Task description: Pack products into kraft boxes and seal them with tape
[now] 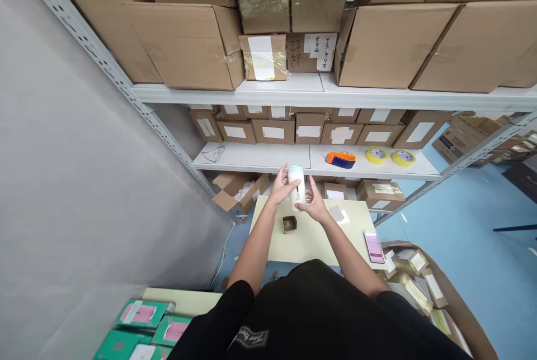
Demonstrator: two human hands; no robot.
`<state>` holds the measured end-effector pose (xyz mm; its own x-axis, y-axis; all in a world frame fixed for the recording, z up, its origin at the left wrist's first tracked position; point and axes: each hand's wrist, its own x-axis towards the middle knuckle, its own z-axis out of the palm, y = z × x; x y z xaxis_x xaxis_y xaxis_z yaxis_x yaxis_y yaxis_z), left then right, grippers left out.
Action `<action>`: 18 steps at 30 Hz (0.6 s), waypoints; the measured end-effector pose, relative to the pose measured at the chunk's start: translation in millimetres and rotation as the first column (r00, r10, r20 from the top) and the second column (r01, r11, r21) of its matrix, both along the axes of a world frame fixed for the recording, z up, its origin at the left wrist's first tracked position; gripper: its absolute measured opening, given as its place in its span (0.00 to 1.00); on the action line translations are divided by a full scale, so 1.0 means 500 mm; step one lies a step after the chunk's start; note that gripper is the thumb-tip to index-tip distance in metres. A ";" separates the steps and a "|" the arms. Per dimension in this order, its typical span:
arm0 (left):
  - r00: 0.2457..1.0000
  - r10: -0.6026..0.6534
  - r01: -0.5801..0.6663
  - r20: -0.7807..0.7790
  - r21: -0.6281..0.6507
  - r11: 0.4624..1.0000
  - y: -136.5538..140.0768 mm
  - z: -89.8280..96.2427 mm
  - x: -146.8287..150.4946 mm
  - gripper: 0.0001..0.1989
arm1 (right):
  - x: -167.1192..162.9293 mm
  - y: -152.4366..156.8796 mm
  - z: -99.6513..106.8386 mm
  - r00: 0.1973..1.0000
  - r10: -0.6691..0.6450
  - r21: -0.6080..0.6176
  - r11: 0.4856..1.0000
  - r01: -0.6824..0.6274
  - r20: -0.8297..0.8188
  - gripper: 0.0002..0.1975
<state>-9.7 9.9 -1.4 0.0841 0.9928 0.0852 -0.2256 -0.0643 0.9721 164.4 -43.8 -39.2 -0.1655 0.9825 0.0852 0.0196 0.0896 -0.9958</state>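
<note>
A white tumbler (297,189) with a pale blue lid and dark lettering is held up over the cream table (272,245). My left hand (280,185) grips it near the top from the left, thumb across its front. Lower down on the right side, my right hand (314,203) has its fingers around the base of the tumbler. On the table below stands a small open brown cardboard box (289,224). Whitish paper pieces (338,214) lie to the right of my right hand. A phone (373,246) with a pink screen rests at the table's right edge.
Behind the table, a white shelf (260,154) carries labelled boxes, an orange and blue tape dispenser (340,159) and yellow tape rolls (376,155). A large carton (465,315) full of taped parcels stands at the right. Green boxes (142,313) lie lower left, beside the grey wall (84,181).
</note>
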 end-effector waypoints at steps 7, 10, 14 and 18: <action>0.963 0.065 -0.057 -0.261 0.038 0.998 0.029 -0.026 -0.025 0.31 | 0.000 0.004 -0.075 0.997 0.065 -0.054 0.997 -0.063 0.045 0.67; 0.926 0.116 -0.107 -0.360 0.046 0.993 0.024 -0.063 -0.035 0.32 | 0.016 0.010 -0.142 0.983 0.072 -0.091 0.994 -0.057 0.168 0.65; 0.876 0.124 -0.124 -0.466 0.029 0.992 0.000 -0.129 -0.046 0.30 | 0.033 -0.004 -0.269 0.937 0.085 -0.299 0.954 0.022 0.340 0.65; 0.860 0.096 -0.125 -0.501 -0.025 0.992 -0.026 -0.198 -0.055 0.29 | 0.012 -0.046 -0.392 0.939 0.046 -0.434 0.894 0.113 0.340 0.54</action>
<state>-37.3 -3.1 -100.4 -0.0098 0.9999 0.0069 0.2946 -0.0037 0.9556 170.2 -66.9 -235.3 -0.0722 0.9086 -0.4114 0.3512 -0.3629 -0.8631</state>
